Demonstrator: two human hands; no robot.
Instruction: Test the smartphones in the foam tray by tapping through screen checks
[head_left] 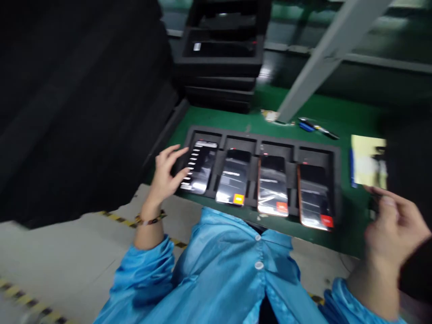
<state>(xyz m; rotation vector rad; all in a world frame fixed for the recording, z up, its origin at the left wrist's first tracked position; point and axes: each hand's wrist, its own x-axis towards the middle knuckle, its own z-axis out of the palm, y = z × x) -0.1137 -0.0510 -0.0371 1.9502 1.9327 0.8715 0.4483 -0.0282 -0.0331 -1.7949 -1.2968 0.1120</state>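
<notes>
Four compartments of a black foam tray each have a smartphone in or over them. My left hand is at the tray's left end, fingers apart, by the leftmost smartphone, whose lit screen shows a list. Whether its thumb touches that phone I cannot tell. The second smartphone has an orange patch on its screen; the third smartphone and the rightmost smartphone have red patches and copper edges. My right hand is at the far right, fingers closed around something small and dark, blurred.
Black trays are stacked behind on the green table. A slanting grey post rises behind the phone tray. Pens and a yellow notepad lie to the right. Large dark shapes fill the left and right edges.
</notes>
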